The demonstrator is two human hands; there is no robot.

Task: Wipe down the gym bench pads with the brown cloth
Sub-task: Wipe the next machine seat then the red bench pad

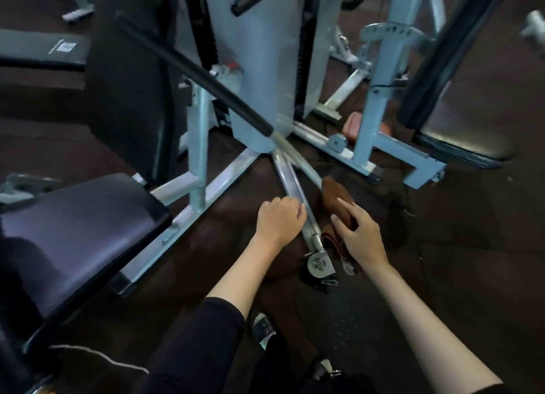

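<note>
The brown cloth [336, 196] is folded and wrapped around a chrome bar [298, 193] low in front of me. My right hand [358, 231] grips the cloth, fingers spread over it. My left hand [280, 219] is closed around the same chrome bar just left of the cloth. A black seat pad [76, 231] of the bench lies at the lower left, with its upright black back pad [126, 77] behind it. Another dark pad [460, 128] shows at the right edge.
Pale blue machine frames [380, 77] stand around me on a dark rubber floor. A black-gripped handle bar [191, 72] slants from upper left down to the chrome bar. A round metal end cap [320, 265] sits at the bar's near end. My knees are at the bottom.
</note>
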